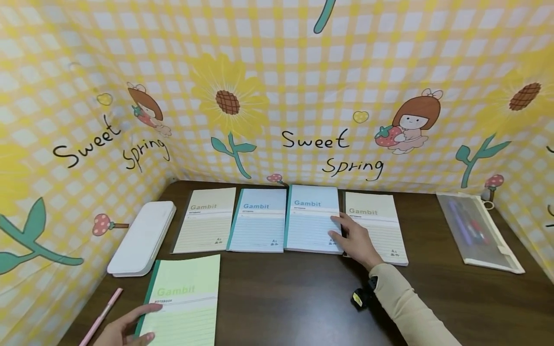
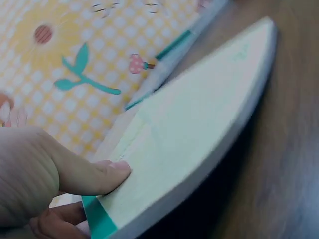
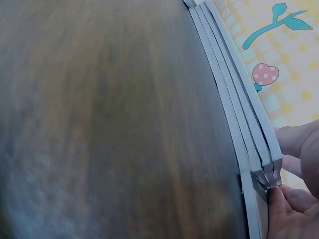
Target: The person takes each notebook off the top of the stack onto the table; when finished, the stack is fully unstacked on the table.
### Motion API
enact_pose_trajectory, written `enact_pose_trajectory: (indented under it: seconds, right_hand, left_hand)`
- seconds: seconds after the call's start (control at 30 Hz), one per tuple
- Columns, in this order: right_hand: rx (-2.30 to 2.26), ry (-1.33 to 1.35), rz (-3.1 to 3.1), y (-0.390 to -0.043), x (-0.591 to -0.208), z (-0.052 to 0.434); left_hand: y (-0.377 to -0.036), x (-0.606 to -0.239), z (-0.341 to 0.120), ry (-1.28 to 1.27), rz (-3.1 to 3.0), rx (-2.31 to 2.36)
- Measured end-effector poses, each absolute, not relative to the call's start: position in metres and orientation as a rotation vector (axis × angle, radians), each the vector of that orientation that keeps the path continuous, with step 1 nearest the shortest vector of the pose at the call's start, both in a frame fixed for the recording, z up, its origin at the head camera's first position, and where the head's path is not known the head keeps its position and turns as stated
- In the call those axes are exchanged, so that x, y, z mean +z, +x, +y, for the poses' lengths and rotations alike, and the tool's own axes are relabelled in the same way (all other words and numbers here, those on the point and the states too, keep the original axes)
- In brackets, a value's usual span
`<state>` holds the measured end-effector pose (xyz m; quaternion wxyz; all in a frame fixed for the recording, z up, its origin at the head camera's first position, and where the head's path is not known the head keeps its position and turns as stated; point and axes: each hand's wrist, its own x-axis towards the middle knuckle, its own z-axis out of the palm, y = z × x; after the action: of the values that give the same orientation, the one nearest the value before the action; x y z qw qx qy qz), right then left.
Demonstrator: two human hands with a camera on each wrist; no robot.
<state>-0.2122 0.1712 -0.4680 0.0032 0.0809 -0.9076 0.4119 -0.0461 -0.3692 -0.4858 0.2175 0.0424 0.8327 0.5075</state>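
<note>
My left hand (image 1: 125,329) grips a green notebook (image 1: 186,288) by its dark green spine. In the left wrist view the thumb lies on the cover of this notebook (image 2: 184,124), with other fingers below the spine; its far edge rises above the tabletop. At the right edge of the blue notebook (image 1: 313,228), my right hand (image 1: 357,240) has its fingertips on the cover and its thumb lower down. The right wrist view shows several stacked notebooks (image 3: 239,94), with thumb and fingers of that hand (image 3: 294,199) holding their corner.
Left of the stack lie another blue notebook (image 1: 257,228) and a beige one (image 1: 205,228); a second beige notebook (image 1: 378,245) lies right. A white case (image 1: 143,238) and pink pen (image 1: 101,317) are at left, a clear zip pouch (image 1: 476,230) with pens at right. Checked cloth (image 1: 303,86) hangs behind.
</note>
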Motion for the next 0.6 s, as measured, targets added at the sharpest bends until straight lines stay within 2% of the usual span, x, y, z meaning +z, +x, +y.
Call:
enact_pose_trajectory:
  seconds: [0.07, 0.2, 0.3, 0.47, 0.6]
  right_hand:
    - [1.296, 0.261, -2.843, -0.212, -0.469, 0.172]
    - [1.296, 0.253, -2.841, -0.213, -0.469, 0.172]
    - [1.295, 0.24, -2.841, -0.214, -0.469, 0.173]
    - [1.28, 0.246, -2.84, -0.214, -0.47, 0.173]
    - [1.28, 0.249, -2.84, -0.214, -0.471, 0.173]
  left_hand:
    - [-0.045, -0.483, -0.363, 0.11, 2.528, 1.149]
    - [-0.043, -0.484, -0.352, 0.292, 2.945, 0.771]
    - [-0.042, -0.485, -0.345, 0.331, 3.067, 0.731]
    - [-0.045, -0.482, -0.337, 0.136, 3.0, 0.695]
    - [-0.046, -0.487, -0.333, 0.286, 3.213, 0.596]
